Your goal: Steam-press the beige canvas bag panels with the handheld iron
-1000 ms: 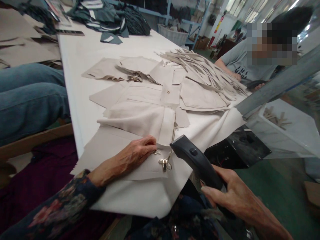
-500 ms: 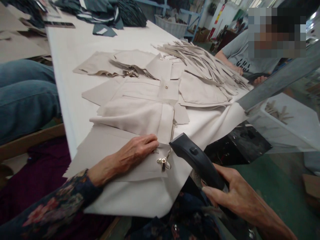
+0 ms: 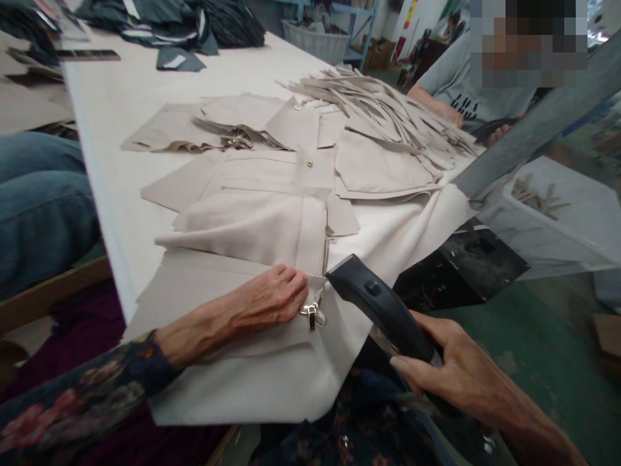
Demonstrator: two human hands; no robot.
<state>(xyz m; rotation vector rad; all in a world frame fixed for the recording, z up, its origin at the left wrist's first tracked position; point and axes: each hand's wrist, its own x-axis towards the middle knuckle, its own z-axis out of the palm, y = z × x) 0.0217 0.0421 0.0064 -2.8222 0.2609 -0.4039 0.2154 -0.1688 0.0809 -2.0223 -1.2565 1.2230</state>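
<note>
Two hands are at work: by the left hand (image 3: 279, 294), curled with fingers bunched together, the beige fabric (image 3: 208, 272) is pinched near its edge, the thumb being hidden; by the right hand (image 3: 456, 362), a black trimmer (image 3: 376, 294) is gripped around its body, its tip pointed just right of the left fingertips. The metal clasp (image 3: 312, 315) lies on the cloth right beside those fingertips. No brand can be read on the trimmer; farther off, beyond the right hand, dark marks are printed on a co-worker's grey shirt (image 3: 444, 71), too small to be read. Compared with a second ago, the left fingers are more tightly bunched and set closer to the clasp, and the thin bit seen beside them then is now covered. Beyond the left hand, a zipped beige panel (image 3: 242, 226) is laid flat. Right of the right hand, a whitish bin (image 3: 577, 200) is filled partly with beige strips (image 3: 538, 194). Below and left of the left forearm, purple cloth (image 3: 92, 323) is held in a cardboard box (image 3: 72, 285).
</note>
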